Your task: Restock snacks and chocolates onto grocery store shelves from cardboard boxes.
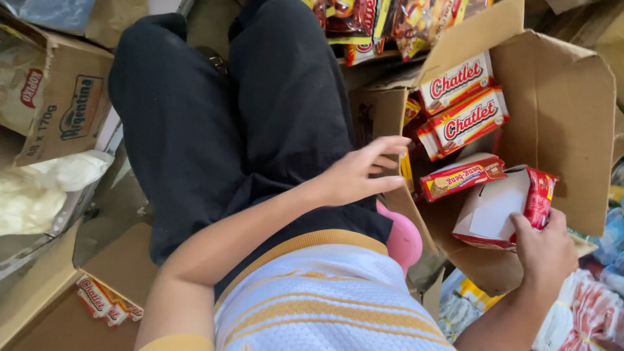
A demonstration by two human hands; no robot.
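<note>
My right hand (545,250) grips the lower corner of a red and white snack box (504,207) that lies tilted inside a large open cardboard carton (572,123). My left hand (361,172) hovers with fingers spread at the carton's near edge, above my dark trousers, and holds nothing. Inside the carton lie two red and white boxes (465,104) stacked at the back and a smaller red and yellow box (463,176) just left of the one I grip.
Shiny red snack packets (383,23) fill the area at top centre. A cardboard box (62,104) stands at the left, with white plastic (45,188) below it. Small red packs (107,302) lie on cardboard at lower left. A pink object (403,237) sits by my waist.
</note>
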